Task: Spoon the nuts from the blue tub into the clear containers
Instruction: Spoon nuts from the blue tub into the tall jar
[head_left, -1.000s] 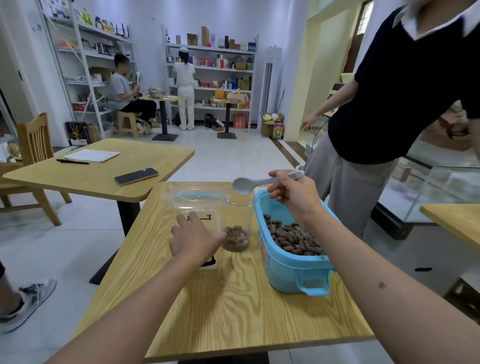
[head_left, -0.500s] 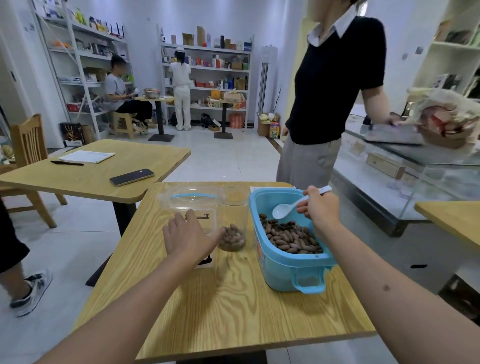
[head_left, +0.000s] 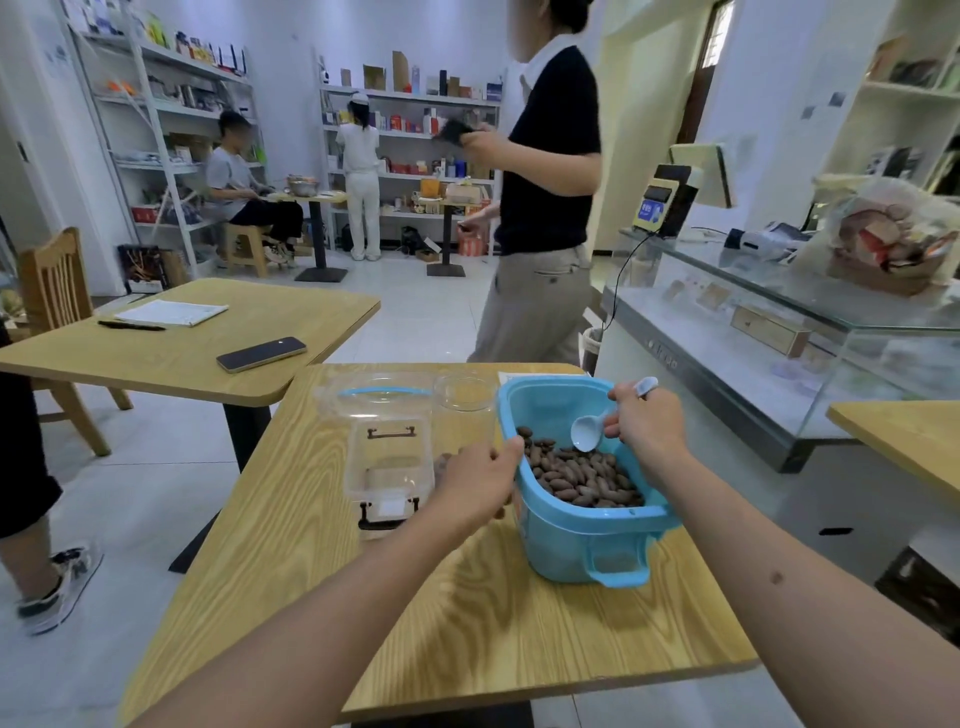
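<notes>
The blue tub (head_left: 571, 540) stands on the right of the wooden table (head_left: 467, 623), with brown nuts (head_left: 582, 478) covering its bottom. My right hand (head_left: 647, 426) grips a white plastic spoon (head_left: 587, 434) by the handle, and its empty bowl points down just above the nuts. A tall clear jar (head_left: 465, 395) stands against the tub's left side. My left hand (head_left: 478, 480) is wrapped round its lower part and hides most of the nuts inside. Left of the jar is a clear rectangular container (head_left: 387, 457) with black latches.
A person in a black top (head_left: 545, 208) stands just past the table's far edge. On the right runs a glass counter (head_left: 779, 332). On the left, a second table (head_left: 182, 358) carries a phone (head_left: 261, 354) and papers. Someone's leg and shoe (head_left: 47, 582) are at the far left.
My right hand brought the spoon from above the jar down into the tub. My left hand shifted right from the rectangular container to the jar. The standing person walked left.
</notes>
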